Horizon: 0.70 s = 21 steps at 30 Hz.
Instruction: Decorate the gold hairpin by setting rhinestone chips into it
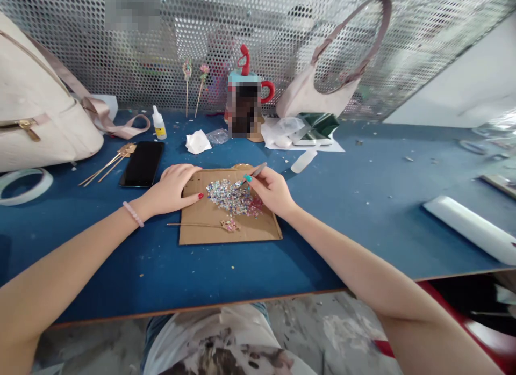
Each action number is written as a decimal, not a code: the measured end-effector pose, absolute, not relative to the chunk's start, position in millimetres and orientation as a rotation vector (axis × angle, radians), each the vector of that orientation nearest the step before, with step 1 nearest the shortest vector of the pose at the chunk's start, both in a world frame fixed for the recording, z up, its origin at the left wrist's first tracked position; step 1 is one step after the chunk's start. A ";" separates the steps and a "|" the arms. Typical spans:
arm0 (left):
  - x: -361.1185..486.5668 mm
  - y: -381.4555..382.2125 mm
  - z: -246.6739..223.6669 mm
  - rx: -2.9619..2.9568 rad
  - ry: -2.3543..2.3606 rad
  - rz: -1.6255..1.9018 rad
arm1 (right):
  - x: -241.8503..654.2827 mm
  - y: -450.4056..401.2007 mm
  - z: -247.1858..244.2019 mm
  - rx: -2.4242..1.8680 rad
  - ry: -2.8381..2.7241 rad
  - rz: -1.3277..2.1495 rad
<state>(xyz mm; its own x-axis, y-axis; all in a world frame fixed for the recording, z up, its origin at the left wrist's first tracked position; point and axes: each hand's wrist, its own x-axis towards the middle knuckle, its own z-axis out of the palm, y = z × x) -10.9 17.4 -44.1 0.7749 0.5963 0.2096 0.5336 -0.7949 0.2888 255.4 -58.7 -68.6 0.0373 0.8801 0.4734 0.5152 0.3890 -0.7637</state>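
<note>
My left hand (pixel 177 186) rests on the left edge of a cardboard sheet (pixel 197 235), its thumb and fingers apart, holding nothing. Pinched in my right hand (pixel 274 191) is a pair of tweezers (pixel 258 171), tilted, its tip down at a pile of small shiny rhinestones (pixel 226 195) in the middle of the sheet. Pinkish-red stones (pixel 255 206) lie at the pile's right side. In front of the pile is a gold hairpin-like stick (pixel 197 224) with a jewelled flower head (pixel 230 225), its thin end reaching past the sheet's left edge.
Left of the sheet lie a black phone (pixel 143 164), several gold sticks (pixel 108 163), a glue bottle (pixel 159 123) and a tape roll (pixel 26 186). Behind stand two decorated sticks (pixel 187 87), a cup (pixel 244 77) and a handbag (pixel 318 95). A white long object (pixel 470 227) lies right.
</note>
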 end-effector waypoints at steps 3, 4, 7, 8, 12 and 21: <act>-11.4 15.0 -43.8 2.756 0.894 0.440 | 258.2 -60.2 -66.1 -1.257 -1.657 0.454; -12.0 14.0 -44.0 2.759 0.895 0.442 | 259.1 -61.0 -64.9 -1.251 -1.673 0.457; -14.6 10.6 -44.7 2.769 0.894 0.441 | 260.8 -65.1 -59.7 -1.231 -1.730 0.462; -15.4 9.6 -44.9 2.773 0.897 0.443 | 261.0 -67.0 -57.5 -1.226 -1.749 0.458; -16.7 4.8 -42.7 2.788 0.925 0.504 | 261.0 -75.7 -48.2 -1.209 -1.827 0.418; -10.5 -24.7 -28.1 2.884 0.333 0.226 | 259.6 -85.6 -40.8 -1.143 -2.042 0.271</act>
